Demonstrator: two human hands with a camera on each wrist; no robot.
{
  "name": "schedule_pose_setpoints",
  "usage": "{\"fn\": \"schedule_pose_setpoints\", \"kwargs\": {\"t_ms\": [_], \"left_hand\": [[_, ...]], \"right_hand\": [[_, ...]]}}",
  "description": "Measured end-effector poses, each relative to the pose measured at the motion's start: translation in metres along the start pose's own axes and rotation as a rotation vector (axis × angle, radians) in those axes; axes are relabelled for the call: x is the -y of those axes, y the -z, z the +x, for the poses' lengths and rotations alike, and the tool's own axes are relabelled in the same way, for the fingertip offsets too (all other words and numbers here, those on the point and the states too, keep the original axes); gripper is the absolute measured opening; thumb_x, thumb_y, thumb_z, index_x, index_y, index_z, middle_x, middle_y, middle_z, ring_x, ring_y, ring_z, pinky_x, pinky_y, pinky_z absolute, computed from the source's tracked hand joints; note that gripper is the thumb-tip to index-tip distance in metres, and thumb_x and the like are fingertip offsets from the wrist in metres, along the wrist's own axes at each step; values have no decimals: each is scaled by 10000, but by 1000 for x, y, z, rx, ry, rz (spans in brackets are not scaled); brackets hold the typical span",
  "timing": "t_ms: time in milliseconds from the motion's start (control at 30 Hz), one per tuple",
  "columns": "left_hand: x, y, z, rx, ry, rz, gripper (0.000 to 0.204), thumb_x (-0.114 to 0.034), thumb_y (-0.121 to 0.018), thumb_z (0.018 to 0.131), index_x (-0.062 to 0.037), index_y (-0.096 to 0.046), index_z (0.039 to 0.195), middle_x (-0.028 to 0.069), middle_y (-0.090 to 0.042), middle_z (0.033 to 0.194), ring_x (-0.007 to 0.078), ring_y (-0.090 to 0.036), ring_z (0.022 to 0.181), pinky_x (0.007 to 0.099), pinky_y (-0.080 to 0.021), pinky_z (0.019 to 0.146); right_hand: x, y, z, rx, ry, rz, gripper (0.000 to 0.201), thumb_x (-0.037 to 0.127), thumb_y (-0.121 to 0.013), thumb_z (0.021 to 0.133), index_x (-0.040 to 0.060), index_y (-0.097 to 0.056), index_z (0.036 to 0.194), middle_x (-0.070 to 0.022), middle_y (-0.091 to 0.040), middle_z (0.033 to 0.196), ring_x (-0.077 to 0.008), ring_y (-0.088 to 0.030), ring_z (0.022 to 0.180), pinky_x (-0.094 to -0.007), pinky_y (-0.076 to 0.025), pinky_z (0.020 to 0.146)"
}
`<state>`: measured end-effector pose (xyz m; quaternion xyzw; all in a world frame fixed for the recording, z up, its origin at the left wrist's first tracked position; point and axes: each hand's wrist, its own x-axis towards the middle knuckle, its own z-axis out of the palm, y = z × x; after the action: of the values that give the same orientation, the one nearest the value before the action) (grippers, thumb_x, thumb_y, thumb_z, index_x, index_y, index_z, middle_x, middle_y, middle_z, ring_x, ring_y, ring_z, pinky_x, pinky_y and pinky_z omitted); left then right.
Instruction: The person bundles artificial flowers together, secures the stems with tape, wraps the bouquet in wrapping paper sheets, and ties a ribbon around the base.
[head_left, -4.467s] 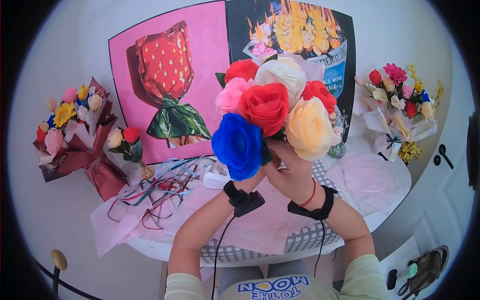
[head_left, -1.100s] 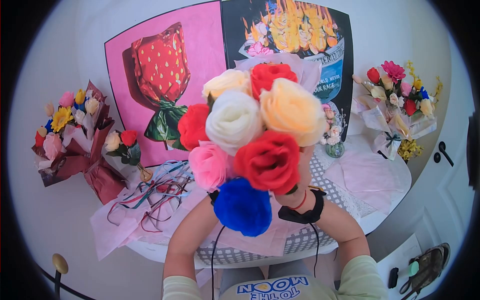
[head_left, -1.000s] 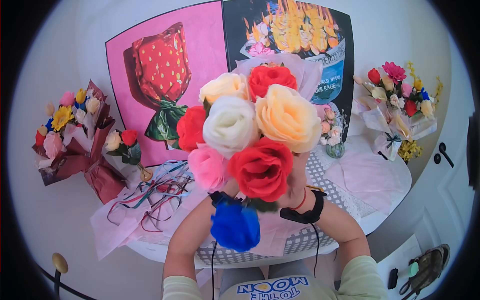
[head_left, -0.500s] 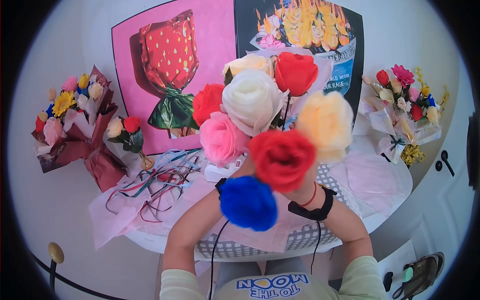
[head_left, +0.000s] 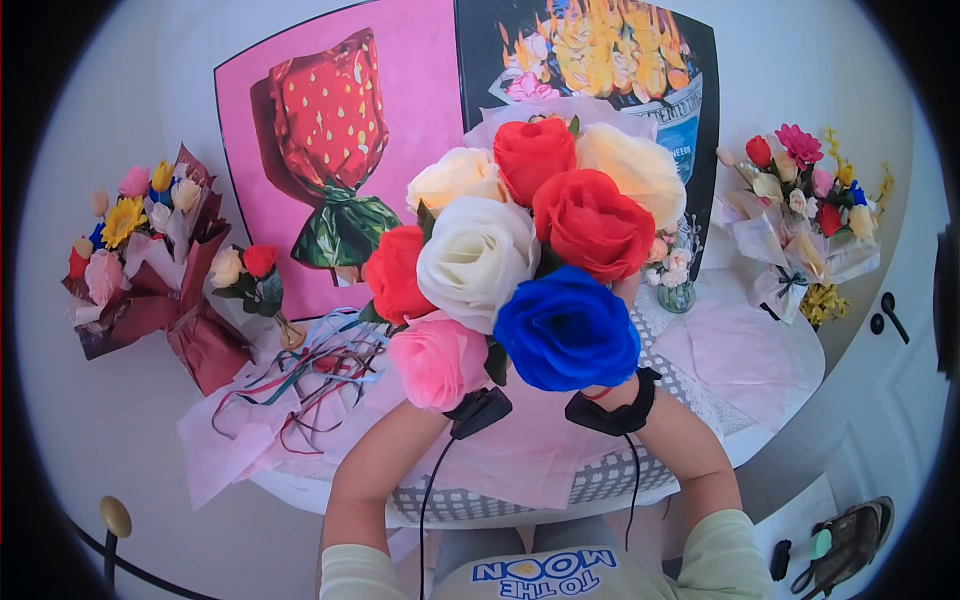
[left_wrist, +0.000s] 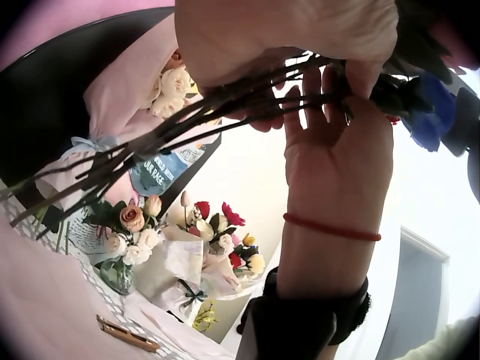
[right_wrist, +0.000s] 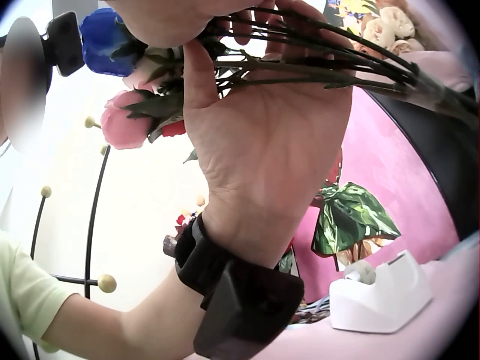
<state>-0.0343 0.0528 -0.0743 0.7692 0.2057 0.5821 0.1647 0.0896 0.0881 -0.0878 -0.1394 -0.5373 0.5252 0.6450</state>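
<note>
A bunch of large fabric roses fills the middle of the head view: a blue rose (head_left: 567, 328) at the front right, a white rose (head_left: 478, 262), a pink rose (head_left: 438, 360) at the lower left, with red and cream ones around them. The blooms mostly hide both hands there. In the left wrist view, dark stems (left_wrist: 142, 146) run down to a wrapped binding, and the right hand (left_wrist: 337, 157), with a red string bracelet, grips them just below the blooms. The left hand (right_wrist: 262, 142) has its thumb and fingers round the same stems (right_wrist: 382, 71) in the right wrist view.
Tangled ribbons (head_left: 318, 375) and a white tape dispenser (right_wrist: 381, 294) are on the table. Wrapped bouquets stand at left (head_left: 205, 335) and right (head_left: 795, 240). A small glass vase (head_left: 677, 296) is behind, and a brown-handled cutter (left_wrist: 127, 334) lies on the tabletop.
The blue rose has risen rightward against the white and red ones. The front red and right cream roses have moved up, and the blooms sit closer together. Both hands remain at the stems.
</note>
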Motion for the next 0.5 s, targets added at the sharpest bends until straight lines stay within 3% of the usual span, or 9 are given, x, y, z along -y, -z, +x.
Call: {"fn": "schedule_pose_setpoints", "kwargs": {"t_ms": [233, 400, 500], "left_hand": [[5, -5, 19, -8, 11, -38, 390, -99, -659, 678, -68, -499, 1032, 65, -537, 983, 189, -521, 900, 274, -416, 731], [6, -5, 24, -17, 17, -68, 390, -96, -658, 679, -66, -497, 1033, 67, -535, 988, 188, -519, 906, 274, -415, 733], [2, -5, 14, -33, 13, -81, 390, -95, -657, 680, -64, -495, 1034, 68, -534, 991, 187, -519, 909, 273, -415, 735]], "right_hand": [[14, -1, 2, 126, 636, -483, 322, 131, -512, 816, 25, -445, 1114, -137, -498, 1022, -220, -490, 882, -310, -382, 743], [52, 6, 6, 222, 1094, -826, 374, 206, -479, 837, 13, -436, 1155, -158, -476, 1108, -280, -470, 945, -366, -375, 807], [50, 20, 3, 253, 1073, -800, 373, 206, -479, 838, 14, -435, 1155, -156, -475, 1110, -278, -469, 948, -364, -374, 810]]}}
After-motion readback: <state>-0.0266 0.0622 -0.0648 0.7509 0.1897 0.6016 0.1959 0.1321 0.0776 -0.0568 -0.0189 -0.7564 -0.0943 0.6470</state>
